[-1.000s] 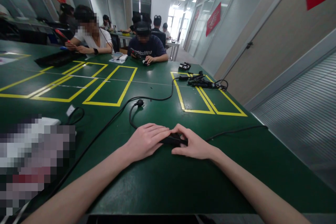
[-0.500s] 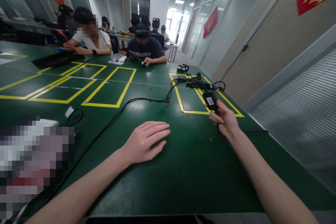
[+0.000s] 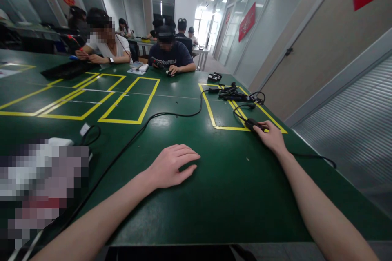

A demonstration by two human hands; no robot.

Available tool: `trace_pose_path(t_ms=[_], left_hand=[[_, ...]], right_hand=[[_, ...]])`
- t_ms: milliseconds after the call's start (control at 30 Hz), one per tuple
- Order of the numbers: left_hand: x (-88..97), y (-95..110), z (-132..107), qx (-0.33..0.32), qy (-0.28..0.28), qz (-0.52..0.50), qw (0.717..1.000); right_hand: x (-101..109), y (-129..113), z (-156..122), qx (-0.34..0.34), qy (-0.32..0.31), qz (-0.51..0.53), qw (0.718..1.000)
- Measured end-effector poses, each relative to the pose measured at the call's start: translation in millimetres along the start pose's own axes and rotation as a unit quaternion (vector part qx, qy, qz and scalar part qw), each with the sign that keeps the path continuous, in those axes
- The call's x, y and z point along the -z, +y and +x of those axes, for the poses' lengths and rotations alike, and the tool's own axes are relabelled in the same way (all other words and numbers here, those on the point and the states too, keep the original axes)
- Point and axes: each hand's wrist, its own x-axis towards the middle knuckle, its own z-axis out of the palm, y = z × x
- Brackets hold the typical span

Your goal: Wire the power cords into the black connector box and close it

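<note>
On the green table [image 3: 211, 204], my left hand [image 3: 174, 166] lies palm down with its fingers stretched out and holds nothing. To its right, my right hand [image 3: 271, 135] grips a black power adapter [image 3: 252, 124] low at the table, by the front line of a yellow-taped rectangle. One thin cord loops from the adapter toward the back, and another cable [image 3: 317, 156] runs off right from under my wrist. Behind the adapter lies a heap of black cables and adapters [image 3: 234, 94]. A long black cable [image 3: 147, 124] crosses the table left of my left hand.
A blurred-out object [image 3: 49, 179] lies at the near left, beside a short cable with a white tag [image 3: 85, 129]. Two people sit across the table, near a black tray [image 3: 65, 70] and a small black-and-white item [image 3: 214, 76]. Yellow tape rectangles [image 3: 121, 121] mark the tabletop.
My right hand has brought the adapter down to the table and slightly right; its cord now forms a loop behind it. The left hand stays nearly in place.
</note>
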Motion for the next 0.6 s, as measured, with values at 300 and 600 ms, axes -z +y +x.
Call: trace_pose_path(t_ms=[300,600], left_hand=[[0.4,-1,-1,0.03,-0.03,-0.025,0.999],[-0.9,0,-3,0.06,-0.098,-0.042,0.992]], right_hand=[[-2,36,20,-0.01,0.036,-0.203,0.978],[-2,43,28,0.007,0.041,-0.185,0.982]])
